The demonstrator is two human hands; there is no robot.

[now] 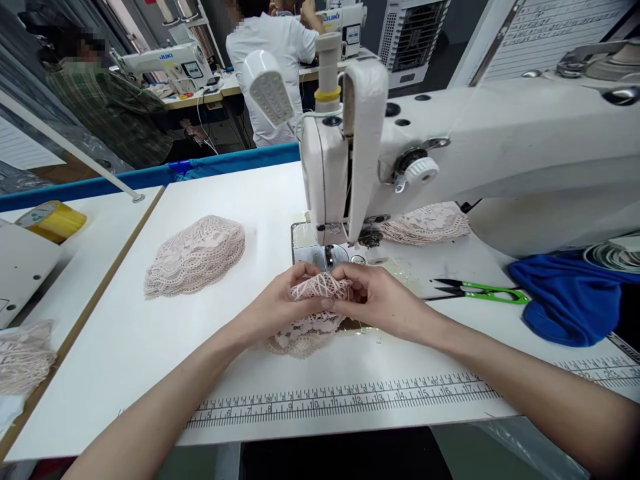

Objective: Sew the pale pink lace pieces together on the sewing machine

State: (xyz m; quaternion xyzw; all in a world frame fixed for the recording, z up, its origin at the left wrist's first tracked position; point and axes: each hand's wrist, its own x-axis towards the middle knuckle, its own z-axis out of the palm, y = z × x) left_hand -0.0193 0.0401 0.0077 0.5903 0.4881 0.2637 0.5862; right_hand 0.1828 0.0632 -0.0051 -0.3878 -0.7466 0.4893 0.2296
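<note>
Between both hands is a pale pink lace piece, gathered up just in front of the sewing machine's needle area. My left hand pinches its left side, thumb below and fingers above. On the right side my right hand grips the same lace, its curled fingers partly hidden. The lower part of the lace droops onto the white table. A stack of lace pieces lies to the left, and another lace stack rests behind the needle, under the machine arm.
Green-handled thread snips lie right of my right hand, beside a blue cloth. A printed ruler runs along the table's front edge. Yellow tape and more lace are at far left. Two people sit at machines beyond.
</note>
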